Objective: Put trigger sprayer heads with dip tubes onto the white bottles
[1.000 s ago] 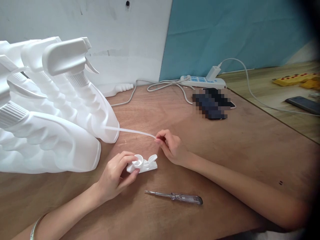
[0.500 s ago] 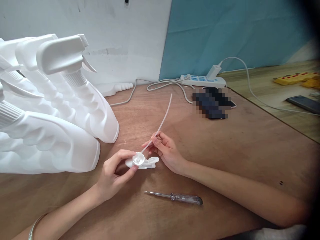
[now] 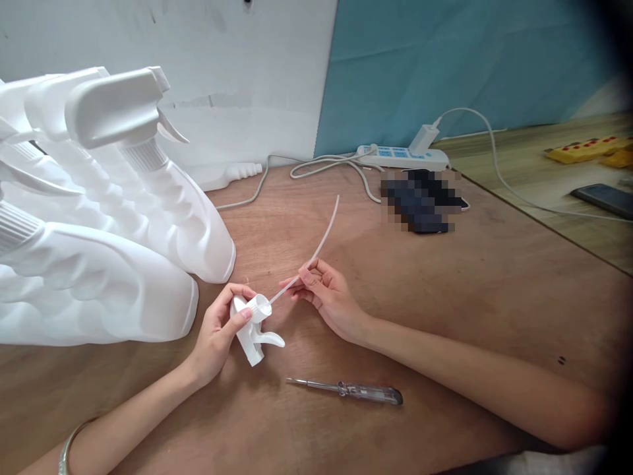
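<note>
My left hand (image 3: 217,336) is closed around a white trigger spray head (image 3: 251,330), its round collar turned to the right and its lever pointing toward the lower right. My right hand (image 3: 329,297) pinches a thin, slightly curved white dip tube (image 3: 324,239) between thumb and fingers. The tube's lower end is at the collar's opening; whether it sits inside cannot be made out. Its other end rises freely up and to the right. On the table below the hands lies a screwdriver (image 3: 346,390) with a clear handle.
Several white spray bottles (image 3: 148,198) stand and lean at the left. A power strip (image 3: 403,157) with a plugged-in charger (image 3: 423,140) and a looped cable lies along the wall. A blurred dark object (image 3: 420,201) is in front of it. A phone (image 3: 603,199) lies far right.
My left hand has shifted left and turned the spray head, so its collar now faces right toward the tube and its lever points down-right. My right hand has stayed nearly still with the tube.
</note>
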### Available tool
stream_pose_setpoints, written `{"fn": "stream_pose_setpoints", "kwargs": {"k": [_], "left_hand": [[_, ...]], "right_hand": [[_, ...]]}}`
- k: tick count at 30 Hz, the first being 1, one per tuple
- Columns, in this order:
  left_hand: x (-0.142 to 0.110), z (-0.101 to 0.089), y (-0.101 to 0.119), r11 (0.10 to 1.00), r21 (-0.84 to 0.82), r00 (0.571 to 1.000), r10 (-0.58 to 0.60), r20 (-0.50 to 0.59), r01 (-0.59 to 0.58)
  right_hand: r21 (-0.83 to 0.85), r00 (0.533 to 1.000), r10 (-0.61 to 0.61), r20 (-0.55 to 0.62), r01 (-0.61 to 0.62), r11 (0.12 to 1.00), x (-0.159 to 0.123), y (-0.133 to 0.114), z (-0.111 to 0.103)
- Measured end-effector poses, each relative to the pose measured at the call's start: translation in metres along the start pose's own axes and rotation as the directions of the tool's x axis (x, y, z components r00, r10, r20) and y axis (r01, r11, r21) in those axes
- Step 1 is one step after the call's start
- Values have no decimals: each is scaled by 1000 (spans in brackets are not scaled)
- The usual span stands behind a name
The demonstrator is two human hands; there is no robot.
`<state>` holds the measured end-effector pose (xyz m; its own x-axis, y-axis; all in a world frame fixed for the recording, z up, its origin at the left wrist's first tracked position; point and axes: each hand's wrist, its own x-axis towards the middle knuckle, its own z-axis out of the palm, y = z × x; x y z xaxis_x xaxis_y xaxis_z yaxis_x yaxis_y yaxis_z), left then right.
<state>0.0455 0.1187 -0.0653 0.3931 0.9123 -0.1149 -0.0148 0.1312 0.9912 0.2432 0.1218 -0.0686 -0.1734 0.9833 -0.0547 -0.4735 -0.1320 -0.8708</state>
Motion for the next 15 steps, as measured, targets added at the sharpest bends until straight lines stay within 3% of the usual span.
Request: {"fn": "stream_pose_setpoints", "kwargs": {"k": [15], "left_hand": [[-1,-2,-2,990,139,999,31,-14,-29]], "right_hand": [[-55,999,-21,-27,19,998,1,1,1]]}}
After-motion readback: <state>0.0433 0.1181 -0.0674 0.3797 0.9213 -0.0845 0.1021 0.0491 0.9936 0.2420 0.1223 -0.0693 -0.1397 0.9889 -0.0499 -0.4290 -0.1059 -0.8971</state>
